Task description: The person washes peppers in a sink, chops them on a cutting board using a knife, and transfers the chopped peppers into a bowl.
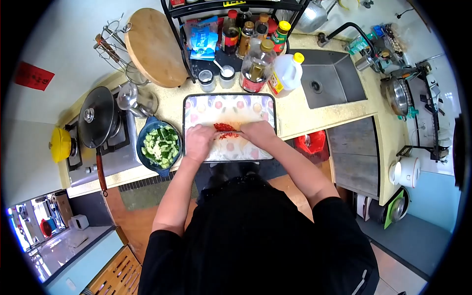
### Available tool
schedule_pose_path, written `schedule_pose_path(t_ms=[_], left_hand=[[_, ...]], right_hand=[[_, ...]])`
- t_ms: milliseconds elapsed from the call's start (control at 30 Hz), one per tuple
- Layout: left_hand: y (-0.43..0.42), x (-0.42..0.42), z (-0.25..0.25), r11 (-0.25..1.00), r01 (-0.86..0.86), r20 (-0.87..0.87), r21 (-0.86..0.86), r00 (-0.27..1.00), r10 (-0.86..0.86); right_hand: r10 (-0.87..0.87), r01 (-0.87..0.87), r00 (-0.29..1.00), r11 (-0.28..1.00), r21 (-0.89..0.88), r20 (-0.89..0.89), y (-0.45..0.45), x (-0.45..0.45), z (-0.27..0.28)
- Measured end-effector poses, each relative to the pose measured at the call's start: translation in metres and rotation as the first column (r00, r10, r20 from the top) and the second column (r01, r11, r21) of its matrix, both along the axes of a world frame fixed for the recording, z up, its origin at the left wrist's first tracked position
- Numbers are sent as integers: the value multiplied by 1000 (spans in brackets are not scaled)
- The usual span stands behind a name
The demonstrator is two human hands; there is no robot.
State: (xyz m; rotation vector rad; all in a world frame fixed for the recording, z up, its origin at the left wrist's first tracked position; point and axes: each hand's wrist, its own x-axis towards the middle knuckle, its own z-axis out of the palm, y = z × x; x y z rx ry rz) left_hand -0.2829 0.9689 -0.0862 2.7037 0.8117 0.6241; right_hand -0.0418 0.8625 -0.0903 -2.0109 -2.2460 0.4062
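Note:
Chopped red chili [225, 127] lies in a small heap on a patterned, dark-rimmed cutting board [201, 104]. Across the chili runs a thin edge that looks like a knife [227, 132] seen from above, with red bits on both sides. My right hand [258, 133] is closed at its right end; the handle is hidden under the fingers. At the other end my left hand [199, 141] is closed, with its fingertips against the blade. Left of the board stands a blue bowl [141, 152] of cut cucumber [164, 140] topped with minced pale bits, perhaps garlic.
A lidded wok [96, 123] and a yellow pot [60, 145] stand on the stove at left. Behind the board are two small jars [206, 78], a large bottle [257, 66] and a white jug [286, 73]. A sink [339, 91] is at right; a red basin [311, 142] sits lower down.

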Motion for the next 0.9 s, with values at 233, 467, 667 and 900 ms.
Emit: schedule_pose_path(t_ms=[233,467,667,900], left_hand=[[10,-1,-2,1000,25,-9,-10,1000,-25],[16,-10,-23,995,-38,57,-89,997,43],[16,5,5,999,15,-68,-42,998,-18],[23,1,-2,998,36,-33,-46,999,-38]], right_hand=[[-3,3,1000,999,-52,-5,6,-1,11],[69,-57,993,991,-121,98,31,-6,17],[-50,50,999,993,-102,8,12,0,3],[-26,25,999,998,-58,-22,20,2,2]])
